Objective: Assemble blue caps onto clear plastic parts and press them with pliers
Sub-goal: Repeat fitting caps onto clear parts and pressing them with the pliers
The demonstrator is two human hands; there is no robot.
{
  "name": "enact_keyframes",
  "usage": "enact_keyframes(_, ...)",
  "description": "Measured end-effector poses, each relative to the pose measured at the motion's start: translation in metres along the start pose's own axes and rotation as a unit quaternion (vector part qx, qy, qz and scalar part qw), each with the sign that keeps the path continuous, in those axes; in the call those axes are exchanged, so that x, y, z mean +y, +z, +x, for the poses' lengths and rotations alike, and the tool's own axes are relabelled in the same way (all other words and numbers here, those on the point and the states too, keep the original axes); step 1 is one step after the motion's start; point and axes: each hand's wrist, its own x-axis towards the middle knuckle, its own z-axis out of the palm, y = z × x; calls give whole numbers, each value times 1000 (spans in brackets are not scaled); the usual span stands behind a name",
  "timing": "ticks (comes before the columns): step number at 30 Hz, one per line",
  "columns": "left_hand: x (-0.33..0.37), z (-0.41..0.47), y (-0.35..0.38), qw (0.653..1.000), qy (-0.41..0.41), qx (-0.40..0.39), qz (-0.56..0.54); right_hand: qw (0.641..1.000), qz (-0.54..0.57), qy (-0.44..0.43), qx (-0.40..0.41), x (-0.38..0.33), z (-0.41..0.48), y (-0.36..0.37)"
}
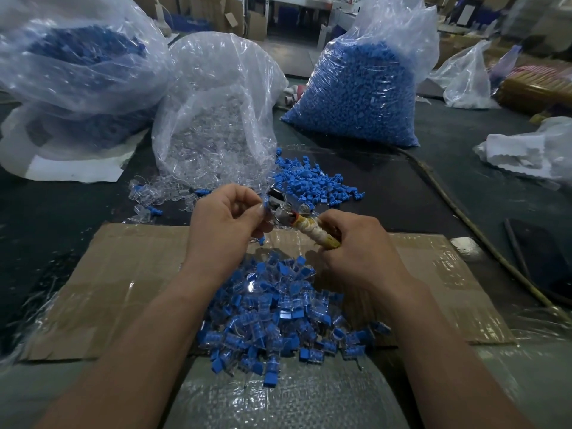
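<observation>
Left grip (pixel 223 221) pinching capped clear part (pixel 264 209), right grip (pixel 351 252) clenching pliers (pixel 283 215) (wrapped handles).

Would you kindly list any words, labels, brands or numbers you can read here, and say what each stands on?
No text can be read.
The cardboard sheet, the bag of blue caps and the pliers show no print.
Any marks on the background boxes are too blurred to read.

Two hands, left (pixel 221 221) and right (pixel 353 249); one pliers (pixel 291 218); two blue-filled bags (pixel 356 88) (pixel 77 66); one clear-filled bag (pixel 223 103); one cardboard sheet (pixel 123 274)
</observation>
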Motion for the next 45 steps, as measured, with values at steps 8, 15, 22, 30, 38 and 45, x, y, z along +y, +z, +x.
enact_keyframes(8,-2,9,-19,997,-40,4,-62,1000,-5,11,-12,11,4,-3)
enact_keyframes(15,6,2,-19,986,-78,-147,-16,997,-1,67,-36,18,5,-5)
enact_keyframes(22,10,-4,-13,959,-60,-275,15,994,-52,72,-71,22,8,-1)
enact_keyframes(30,1,5,-20,984,-58,-168,33,991,-21,67,-111,26,7,-4)
enact_keyframes(38,-28,41,-37,960,-42,64,269,994,15,69,-89,33,8,-5)
enact_keyframes(45,-32,72,-28,883,-34,16,468,995,19,61,-76,35,9,-4)
